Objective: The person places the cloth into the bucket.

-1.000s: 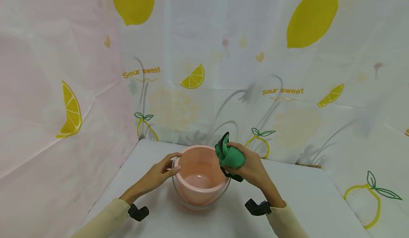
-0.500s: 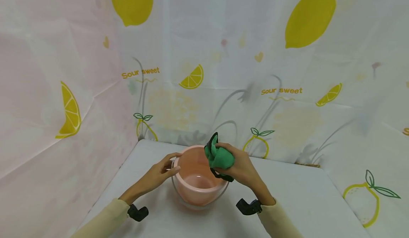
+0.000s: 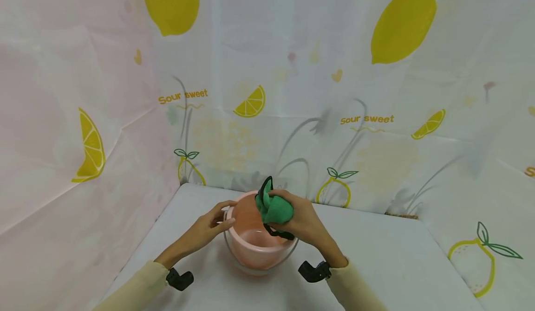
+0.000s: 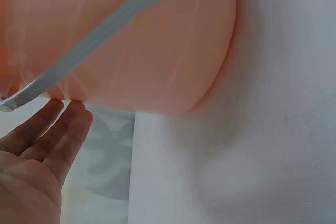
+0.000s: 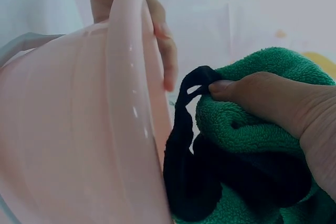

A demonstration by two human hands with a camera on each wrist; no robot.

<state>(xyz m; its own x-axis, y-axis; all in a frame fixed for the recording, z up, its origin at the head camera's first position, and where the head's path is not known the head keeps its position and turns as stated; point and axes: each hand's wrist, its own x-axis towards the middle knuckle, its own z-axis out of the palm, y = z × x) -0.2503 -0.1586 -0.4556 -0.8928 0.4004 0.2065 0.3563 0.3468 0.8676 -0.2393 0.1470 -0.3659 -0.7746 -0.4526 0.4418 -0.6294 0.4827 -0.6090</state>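
Note:
A pink plastic bucket (image 3: pixel 256 256) stands upright on the white table, its grey handle (image 4: pixel 100 45) hanging down at the front. My left hand (image 3: pixel 206 224) holds the bucket's left rim, thumb and index finger reaching over the edge. Three of its fingertips touch the outer wall in the left wrist view. A bunched green terry cloth with black edging (image 3: pixel 277 210) is gripped in my right hand (image 3: pixel 307 219), above the bucket's opening at the right. The right wrist view shows the thumb pressing on the black edging, which hangs in a loop beside the rim.
The white tabletop (image 3: pixel 368 255) extends to both sides of the bucket. Behind and on the left hang pale sheets (image 3: pixel 267 139) printed with lemons. A black wrist camera (image 3: pixel 314 271) is strapped to the right wrist, another to the left.
My right hand has carried the green cloth leftward, from the bucket's right rim to over its opening. The left hand and the bucket keep their places.

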